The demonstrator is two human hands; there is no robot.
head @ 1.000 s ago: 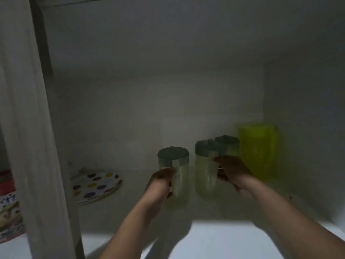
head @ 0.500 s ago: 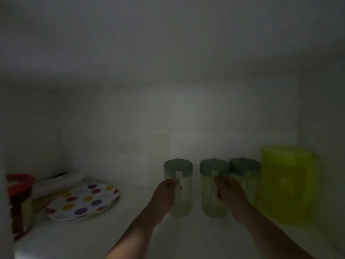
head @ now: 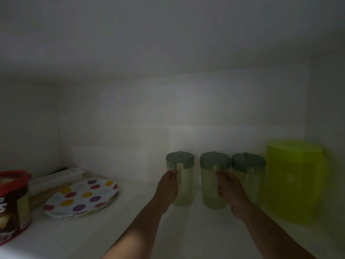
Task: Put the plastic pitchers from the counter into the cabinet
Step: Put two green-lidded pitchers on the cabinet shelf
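Three pale green plastic pitchers with grey-green lids stand in a row at the back of the dim cabinet shelf [head: 130, 217]. My left hand [head: 168, 189] is closed on the handle of the left pitcher [head: 183, 184]. My right hand [head: 231, 189] grips the handle of the middle pitcher [head: 210, 187]. Both pitchers stand upright on the shelf. A third pitcher [head: 249, 171] stands just right of them, untouched. A big lime-green pitcher [head: 295, 180] fills the right corner.
A polka-dot plate [head: 82, 197] lies on the shelf at the left, with a white flat box [head: 56, 177] behind it. A red-lidded tub [head: 13, 202] stands at the far left edge. The cabinet's right wall is close beside the lime-green pitcher.
The view has moved deeper into the cabinet. Both hands have carried their pitchers back and set them down in line with the third one; the grips have not changed.
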